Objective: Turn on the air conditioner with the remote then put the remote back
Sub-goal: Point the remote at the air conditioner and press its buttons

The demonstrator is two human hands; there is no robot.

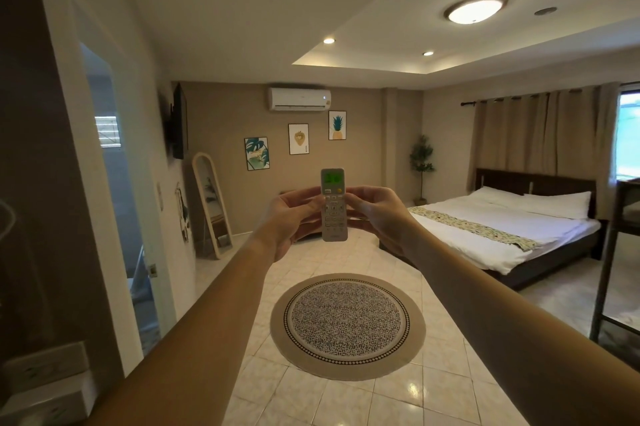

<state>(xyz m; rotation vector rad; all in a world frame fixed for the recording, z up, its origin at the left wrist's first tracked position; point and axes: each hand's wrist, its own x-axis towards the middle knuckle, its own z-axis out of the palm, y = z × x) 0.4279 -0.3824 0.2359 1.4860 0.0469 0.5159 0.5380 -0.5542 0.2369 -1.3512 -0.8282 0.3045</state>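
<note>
A white remote (334, 214) with a lit green display stands upright at arm's length in the middle of the view. My left hand (291, 218) grips its left side and my right hand (377, 214) grips its right side, with fingertips on the button area. The white air conditioner (298, 99) hangs high on the far beige wall, above and behind the remote; its flap looks closed.
A round patterned rug (347, 326) lies on the tiled floor below my arms. A bed (502, 231) with white sheets stands at right, a dark metal frame (609, 252) at far right. A leaning mirror (212, 206) and an open doorway (114, 204) are at left.
</note>
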